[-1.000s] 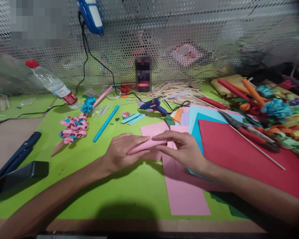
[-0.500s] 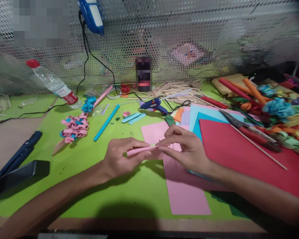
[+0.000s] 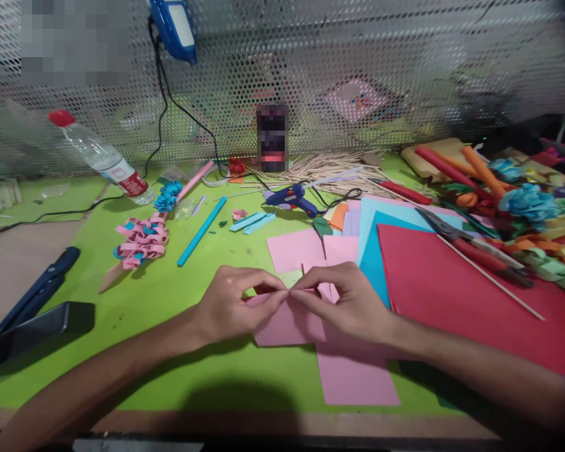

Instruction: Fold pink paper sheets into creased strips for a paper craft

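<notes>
My left hand [image 3: 239, 298] pinches the upper edge of a small sheet of pink paper [image 3: 289, 321] between thumb and fingertips. Right beside it, my right hand [image 3: 343, 298] pinches the same edge, the fingertips of both hands nearly touching. The sheet's face slopes down toward me, over the green table. Beneath and behind my right hand lie more pink paper sheets [image 3: 358, 380]. A stack of red paper [image 3: 471, 301] and blue paper [image 3: 375, 263] is under and beyond my right forearm.
A blue glue gun [image 3: 292, 199] lies behind my hands, near a blue paper tube [image 3: 201, 232]. Pink paper flowers [image 3: 144, 238] and a bottle [image 3: 115, 169] stand left. Pliers [image 3: 480, 248] rest on the red paper. Wooden sticks [image 3: 320, 171] lie along the mesh.
The pink paper, rolled or folded into a narrow strip before, now shows a wide face hanging below my fingertips. My hands have drawn closer together, the right one lower.
</notes>
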A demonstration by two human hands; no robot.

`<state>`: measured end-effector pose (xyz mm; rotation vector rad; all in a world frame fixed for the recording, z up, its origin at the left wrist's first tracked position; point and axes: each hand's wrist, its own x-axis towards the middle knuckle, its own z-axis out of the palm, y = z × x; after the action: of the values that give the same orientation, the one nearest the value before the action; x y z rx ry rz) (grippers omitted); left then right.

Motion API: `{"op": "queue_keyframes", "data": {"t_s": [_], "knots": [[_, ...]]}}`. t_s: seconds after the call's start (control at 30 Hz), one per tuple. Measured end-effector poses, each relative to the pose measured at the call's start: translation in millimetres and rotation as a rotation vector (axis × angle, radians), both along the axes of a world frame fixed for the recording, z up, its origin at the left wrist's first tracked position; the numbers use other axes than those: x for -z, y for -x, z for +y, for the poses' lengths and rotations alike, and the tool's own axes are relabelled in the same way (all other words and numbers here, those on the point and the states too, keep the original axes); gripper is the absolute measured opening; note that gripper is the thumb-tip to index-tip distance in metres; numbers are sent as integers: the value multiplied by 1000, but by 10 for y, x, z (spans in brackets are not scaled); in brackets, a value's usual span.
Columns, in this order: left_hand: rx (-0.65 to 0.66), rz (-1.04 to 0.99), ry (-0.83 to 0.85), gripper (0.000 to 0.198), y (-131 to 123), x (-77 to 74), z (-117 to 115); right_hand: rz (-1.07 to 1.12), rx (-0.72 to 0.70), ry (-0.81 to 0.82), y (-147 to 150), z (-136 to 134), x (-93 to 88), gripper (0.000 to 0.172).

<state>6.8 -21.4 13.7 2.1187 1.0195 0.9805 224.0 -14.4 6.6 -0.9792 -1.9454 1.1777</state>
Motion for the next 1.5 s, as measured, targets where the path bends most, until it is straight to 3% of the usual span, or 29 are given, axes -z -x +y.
{"op": "queue_keyframes", "data": {"t_s": [0.17, 0.3, 0.37, 0.47, 0.57, 0.87, 1.0, 1.17, 1.23, 1.4, 1.5], "knots": [[-72, -14, 203, 11, 200, -10, 272, 88, 181, -26, -142, 291, 19, 15], [-217, -216, 337, 20, 326, 48, 469, 176, 363, 8, -198, 485, 76, 21], [-213, -267, 354, 19, 310, 84, 463, 182, 309, 35, -167, 472, 105, 20], [-88, -160, 375, 28, 214, 109, 351, 170, 172, 73, -90, 370, 143, 17], [-38, -32, 344, 14, 116, 99, 224, 112, 127, 92, -38, 277, 157, 11], [24, 36, 270, 16, 13, 31, 59, 1, 28, 130, 28, 83, 0, 8], [-47, 6, 234, 16, 105, -20, 156, 66, 112, 64, -73, 289, 45, 11], [-191, -82, 269, 23, 240, -29, 326, 254, 242, 187, -175, 520, 110, 26], [-204, -97, 290, 25, 254, -3, 354, 255, 207, 240, -161, 512, 115, 29], [-187, -78, 356, 27, 238, 73, 369, 110, -55, 344, -90, 393, 123, 28], [-189, 28, 259, 31, 219, 102, 357, 117, -30, 328, -75, 371, 132, 32]]}}
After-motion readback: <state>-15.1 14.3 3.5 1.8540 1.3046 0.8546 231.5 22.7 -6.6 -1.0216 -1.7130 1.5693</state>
